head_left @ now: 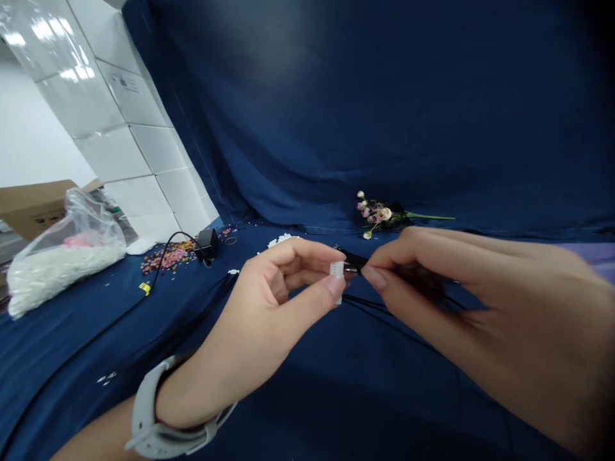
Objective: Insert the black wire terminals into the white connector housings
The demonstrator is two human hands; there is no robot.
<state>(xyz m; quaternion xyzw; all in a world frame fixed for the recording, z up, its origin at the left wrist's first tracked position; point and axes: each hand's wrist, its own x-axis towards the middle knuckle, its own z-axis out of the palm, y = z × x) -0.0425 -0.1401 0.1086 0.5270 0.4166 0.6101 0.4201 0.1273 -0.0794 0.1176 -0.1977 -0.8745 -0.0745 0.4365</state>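
Observation:
Between the thumb and fingers of my left hand (278, 301) is a small white plastic connector housing (337, 272), its slotted side showing. My right hand (461, 301) pinches a black wire (356, 262) close to its end. A small metal terminal (350, 269) on that wire points left at the housing; whether it has entered a slot I cannot tell. More black wires (379, 307) trail below and behind my right hand. Behind my left hand lies a pile of white connector housings (283, 239), partly hidden.
A clear bag of white pieces (67, 262) stands at the left, near a black power adapter (206, 244) with its cable. Confetti (170, 256) lies scattered there. An artificial flower sprig (379, 214) rests at the back, before a blue cloth (384, 115). White boxes (139, 147) are stacked back left.

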